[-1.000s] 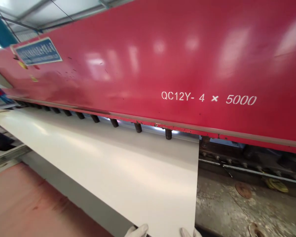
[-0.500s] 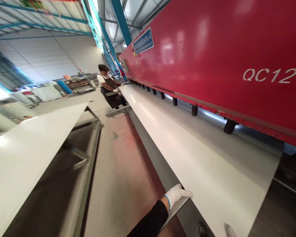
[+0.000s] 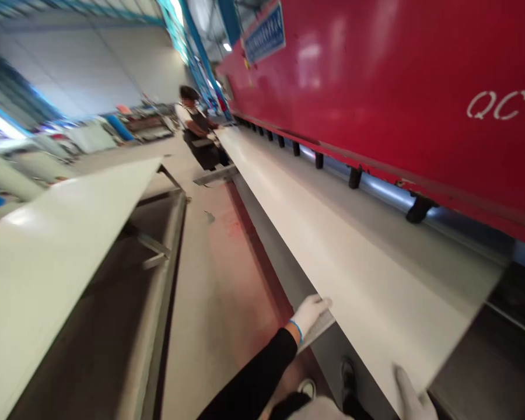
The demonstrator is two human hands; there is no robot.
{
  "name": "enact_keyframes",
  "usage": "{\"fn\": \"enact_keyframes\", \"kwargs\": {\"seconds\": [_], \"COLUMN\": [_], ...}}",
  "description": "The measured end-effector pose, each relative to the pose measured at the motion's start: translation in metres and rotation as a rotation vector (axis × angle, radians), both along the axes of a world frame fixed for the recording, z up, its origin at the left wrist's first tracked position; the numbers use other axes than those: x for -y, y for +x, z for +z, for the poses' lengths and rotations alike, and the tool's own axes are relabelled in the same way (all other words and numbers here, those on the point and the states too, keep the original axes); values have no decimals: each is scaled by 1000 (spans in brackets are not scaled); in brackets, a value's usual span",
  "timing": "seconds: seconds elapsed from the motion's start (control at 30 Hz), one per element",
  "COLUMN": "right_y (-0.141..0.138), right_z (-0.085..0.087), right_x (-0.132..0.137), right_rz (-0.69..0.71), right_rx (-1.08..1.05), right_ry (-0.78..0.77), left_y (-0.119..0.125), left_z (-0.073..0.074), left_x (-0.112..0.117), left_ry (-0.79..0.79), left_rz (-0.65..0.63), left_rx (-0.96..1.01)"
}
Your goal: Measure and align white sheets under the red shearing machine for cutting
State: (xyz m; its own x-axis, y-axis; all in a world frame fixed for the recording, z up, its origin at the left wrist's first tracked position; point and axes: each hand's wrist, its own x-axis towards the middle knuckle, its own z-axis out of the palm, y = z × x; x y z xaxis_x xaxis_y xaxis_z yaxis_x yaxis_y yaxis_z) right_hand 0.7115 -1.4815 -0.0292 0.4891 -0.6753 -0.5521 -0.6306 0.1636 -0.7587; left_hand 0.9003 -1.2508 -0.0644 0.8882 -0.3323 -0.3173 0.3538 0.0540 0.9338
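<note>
A long pale metal sheet lies on the bed of a red machine, its far side under the row of black hold-downs. My left hand, in a white glove with a blue cuff, grips the sheet's near long edge beside a metal support arm. At the sheet's closest corner is my gloved right hand, slightly blurred. One digit stretches over the top face, and the others are partly hidden; it appears to hold the edge. A co-worker stands at the sheet's far end, hands near it.
The red machine body rises along the right. On the left, another pale sheet rests on a metal frame. Between them runs a strip of floor. Stacked material stands at the back, and my shoe shows below.
My view has tilted down and shifted. My right hand has come further into view at the sheet's corner. My left hand has slid back slightly toward the sheet's edge.
</note>
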Motion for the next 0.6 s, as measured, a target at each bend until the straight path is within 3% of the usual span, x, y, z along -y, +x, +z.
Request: {"fn": "enact_keyframes", "kwargs": {"seconds": [0.1,0.27,0.43,0.6], "right_y": [-2,0,2,3], "right_z": [-9,-14,0,12], "right_x": [4,-5,-11,-13], "right_rz": [-67,-223,-312,-322], "right_rx": [-50,163,220,217], "right_ry": [36,288,359,357], "left_y": [3,7,6,8], "left_z": [1,2,3,3], "left_x": [0,2,6,8], "left_ry": [-21,-79,18,-11], "left_rz": [20,22,98,90], "left_rx": [-54,-94,-98,-89]}}
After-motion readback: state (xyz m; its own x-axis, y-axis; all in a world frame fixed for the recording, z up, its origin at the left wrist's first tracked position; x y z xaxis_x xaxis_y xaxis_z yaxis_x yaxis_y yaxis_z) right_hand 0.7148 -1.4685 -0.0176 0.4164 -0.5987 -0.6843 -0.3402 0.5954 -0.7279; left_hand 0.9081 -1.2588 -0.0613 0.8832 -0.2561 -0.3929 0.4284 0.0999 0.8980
